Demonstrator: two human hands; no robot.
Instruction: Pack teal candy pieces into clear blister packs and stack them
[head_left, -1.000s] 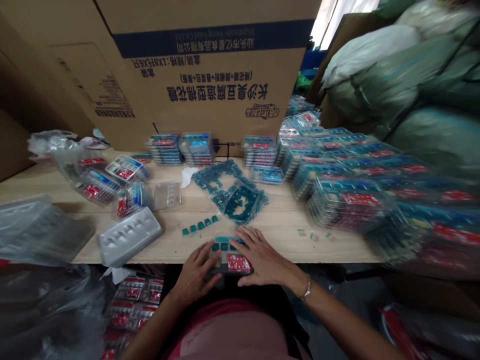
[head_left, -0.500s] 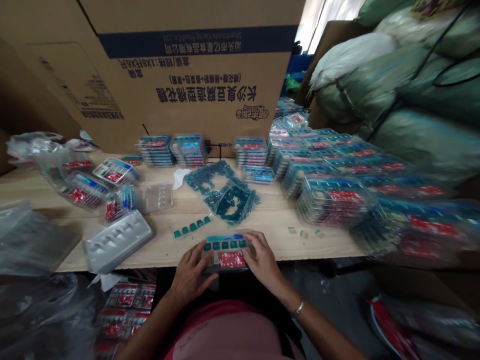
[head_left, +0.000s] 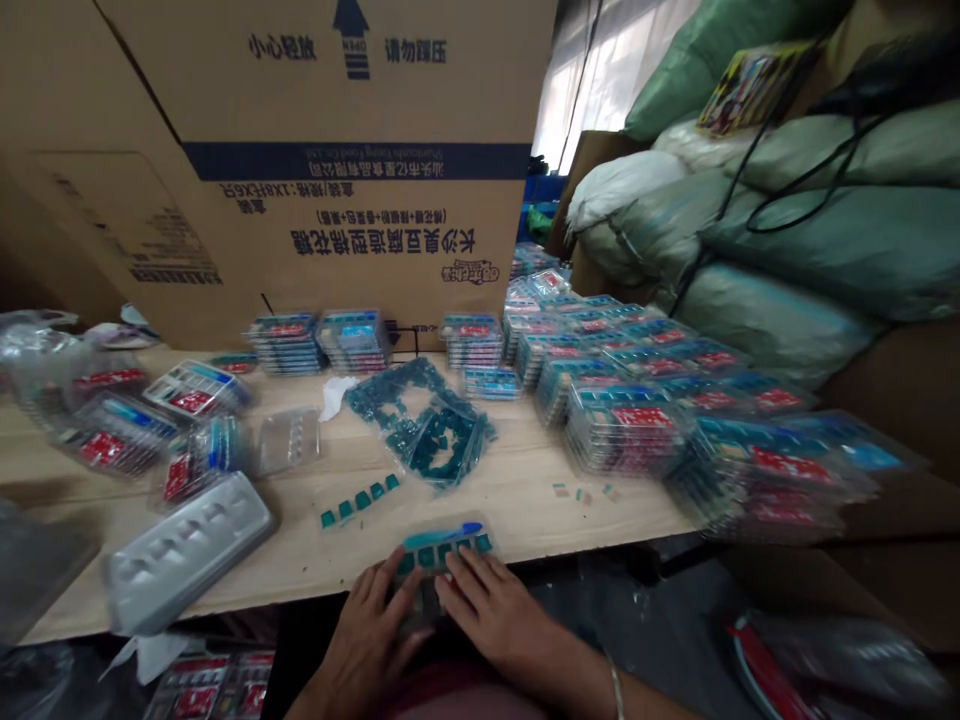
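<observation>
The person's left hand and right hand sit at the near edge of a pale wooden table, low in the middle of the frame, both on one transparent blister tray set with teal square pieces and a blue strip along its far side. The tray lies between the hands and partly beneath them, with the fingers of the right hand spread over its near part and those of the left hand curving against its lower left side. Neither hand looks clenched into a fist, but the frame does not settle whether the fingers are grasping the tray or only pressing on it. A short row of loose teal squares lies on the wood just beyond the left hand, and a torn plastic bag of teal pieces lies further up the table, near the middle of the frame. A silver-grey moulded tray rests to the left, with a transparent blister beyond it and red-printed packs at the left edge. Tall stacks of blister packs crowd the right side, while a large cardboard carton stands at the upper left and bulging green sacks fill the upper right
</observation>
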